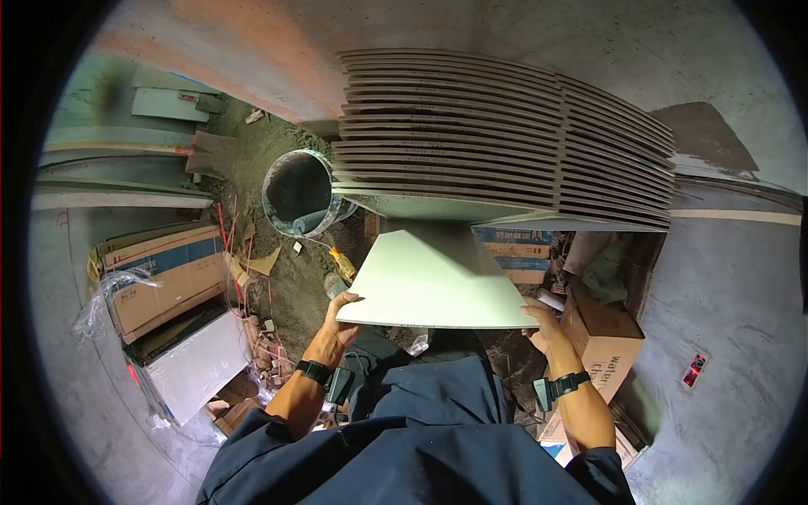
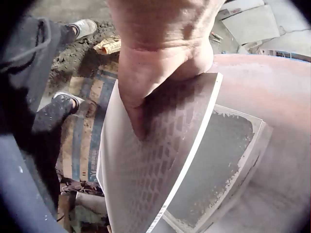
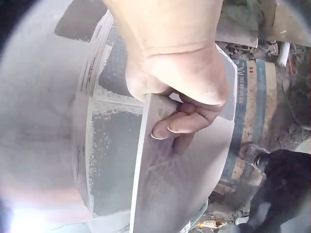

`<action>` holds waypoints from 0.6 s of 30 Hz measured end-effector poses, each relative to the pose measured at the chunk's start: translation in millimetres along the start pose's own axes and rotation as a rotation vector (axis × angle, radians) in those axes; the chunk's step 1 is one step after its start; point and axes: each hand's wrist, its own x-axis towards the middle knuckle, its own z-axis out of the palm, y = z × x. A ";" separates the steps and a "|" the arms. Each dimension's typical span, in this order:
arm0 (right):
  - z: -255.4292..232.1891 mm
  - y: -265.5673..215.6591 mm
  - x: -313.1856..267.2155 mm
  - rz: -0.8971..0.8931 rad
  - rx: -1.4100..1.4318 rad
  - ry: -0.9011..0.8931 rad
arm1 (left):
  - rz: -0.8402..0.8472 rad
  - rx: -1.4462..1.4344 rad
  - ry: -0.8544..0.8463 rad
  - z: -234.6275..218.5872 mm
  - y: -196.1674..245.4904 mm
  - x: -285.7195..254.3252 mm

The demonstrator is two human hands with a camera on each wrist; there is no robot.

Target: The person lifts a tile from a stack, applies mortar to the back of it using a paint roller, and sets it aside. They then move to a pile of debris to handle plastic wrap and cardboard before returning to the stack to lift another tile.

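Observation:
A pale tile (image 1: 433, 282) is held in front of the body, smooth face up in the head view. My left hand (image 1: 338, 324) grips its left near corner. At the right near corner my right hand (image 1: 547, 328) grips the same tile. The left wrist view shows the tile's patterned underside (image 2: 165, 136), with fingers against it. In the right wrist view, curled fingers (image 3: 180, 125) press the underside of the tile (image 3: 180, 174). Just beyond the tile stands a long row of stacked tiles (image 1: 454, 126), close to its far edge.
A round bucket (image 1: 299, 192) stands on the dirt floor at the left. Cardboard boxes (image 1: 168, 273) lie at far left, and another carton (image 1: 598, 345) stands by my right forearm. A yellow-handled tool (image 1: 342, 263) lies left of the tile. Walls rise on both sides.

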 end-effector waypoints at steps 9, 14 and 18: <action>-1.3 -3.9 1.6 0.029 0.097 0.071 | -0.021 0.036 -0.058 -12.7 0.7 13.8; -10.2 -8.8 7.3 0.034 0.113 0.079 | -0.020 0.009 -0.116 -9.6 4.3 20.4; -13.5 -8.3 15.1 0.016 0.106 0.042 | 0.014 0.004 -0.079 4.3 1.8 13.6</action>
